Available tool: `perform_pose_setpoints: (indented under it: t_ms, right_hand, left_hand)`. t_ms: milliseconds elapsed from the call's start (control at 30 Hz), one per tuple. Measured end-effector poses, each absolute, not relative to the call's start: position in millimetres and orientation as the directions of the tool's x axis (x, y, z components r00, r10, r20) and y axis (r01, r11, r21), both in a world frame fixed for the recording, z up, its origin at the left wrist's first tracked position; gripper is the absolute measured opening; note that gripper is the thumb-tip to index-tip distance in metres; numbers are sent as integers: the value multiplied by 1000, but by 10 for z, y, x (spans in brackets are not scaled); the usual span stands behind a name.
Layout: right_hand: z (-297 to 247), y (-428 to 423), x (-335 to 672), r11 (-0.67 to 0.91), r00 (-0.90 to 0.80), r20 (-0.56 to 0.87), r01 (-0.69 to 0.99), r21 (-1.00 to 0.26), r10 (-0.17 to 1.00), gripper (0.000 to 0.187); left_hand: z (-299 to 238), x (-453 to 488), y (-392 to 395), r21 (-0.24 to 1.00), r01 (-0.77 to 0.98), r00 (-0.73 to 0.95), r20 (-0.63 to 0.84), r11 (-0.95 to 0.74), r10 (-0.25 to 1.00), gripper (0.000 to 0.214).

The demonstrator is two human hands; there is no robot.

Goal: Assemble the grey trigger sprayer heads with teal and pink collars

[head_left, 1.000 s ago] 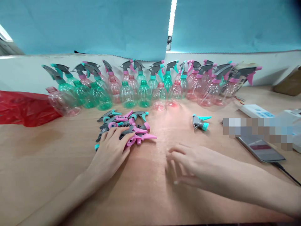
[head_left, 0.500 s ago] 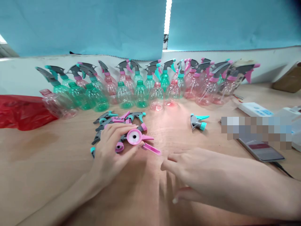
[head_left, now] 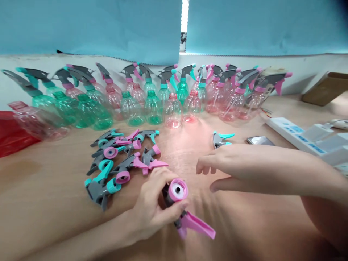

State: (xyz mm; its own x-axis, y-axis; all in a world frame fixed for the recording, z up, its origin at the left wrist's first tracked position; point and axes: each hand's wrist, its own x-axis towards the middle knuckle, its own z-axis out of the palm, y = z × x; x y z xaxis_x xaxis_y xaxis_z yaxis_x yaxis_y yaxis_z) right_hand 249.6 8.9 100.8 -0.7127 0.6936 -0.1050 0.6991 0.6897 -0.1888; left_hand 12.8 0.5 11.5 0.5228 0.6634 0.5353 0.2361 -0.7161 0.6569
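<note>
My left hand (head_left: pixel 154 201) is closed round a grey spray head with a pink collar and pink trigger (head_left: pixel 181 206), held just above the wooden table (head_left: pixel 49 203), collar facing me. My right hand (head_left: pixel 225 166) hovers to its right with fingers loosely spread and nothing in it, reaching leftward over the table. A heap of loose spray heads (head_left: pixel 119 159) in grey, teal and pink lies just left of my left hand. A single teal-trimmed spray head (head_left: pixel 221 139) lies behind my right hand.
Rows of green and pink clear bottles (head_left: pixel 152 105), many with spray heads fitted, line the back of the table. A red plastic bag (head_left: pixel 11 134) sits far left. A phone (head_left: pixel 257 140), a white power strip (head_left: pixel 290 132) and a cardboard box (head_left: pixel 326 87) lie right.
My left hand picked a pink-collared spray head out of the heap and drew it toward me. My right hand rose from the table and moved forward. The view shifted left.
</note>
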Motion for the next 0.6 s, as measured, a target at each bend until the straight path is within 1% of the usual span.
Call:
perform_pose_setpoints:
  t_ms: [67,100,167,233,433,600]
  right_hand:
    - [1032,106,2404,675,-713,-126,696,-244,690,14]
    - [1039,110,2349,661,-710,-126,696,-281,693,12]
    - [1033,109,2235,642,-711,-107,681,-353,695,14]
    - [1004,99,2137,648,-726,-77,652,-392,684,15]
    - [933,75,2060,651,-737,-62,630,-423,673,15]
    - [943,87,2091,656,-750,-58,611,-443,659,13]
  left_hand:
    - [125,151,1,693,245,561,469,-678,682,15]
    - [136,157,3,707,255,574,439,-660,692,14]
    - [157,157,12,725,276,583,395,-631,710,14]
    - [162,145,26,743,288,582,365,-604,727,16]
    - [122,120,50,743,319,562,352,-588,749,33]
    - [122,138,39,738,265,584,389,-620,712,29]
